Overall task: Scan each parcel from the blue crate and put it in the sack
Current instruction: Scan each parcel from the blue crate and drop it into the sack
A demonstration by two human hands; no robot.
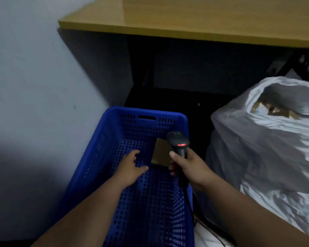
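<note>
A blue perforated crate [103, 139] stands on the floor in front of me. One brown cardboard parcel [161, 152] lies on its bottom near the right wall. My left hand [132, 166] reaches down inside the crate, fingers spread and holding nothing, a little left of the parcel. My right hand [185, 166] grips the handle of a dark barcode scanner [178, 143] over the crate's right side; a red light glows on the scanner. The white sack [266, 148] stands to the right, mouth open, with brown parcels [275, 109] showing inside.
A wooden desk [185, 20] spans the top of the view, with dark space beneath it. A pale wall [25, 68] closes the left side. The scanner's black cable [209, 227] runs down along the floor between crate and sack.
</note>
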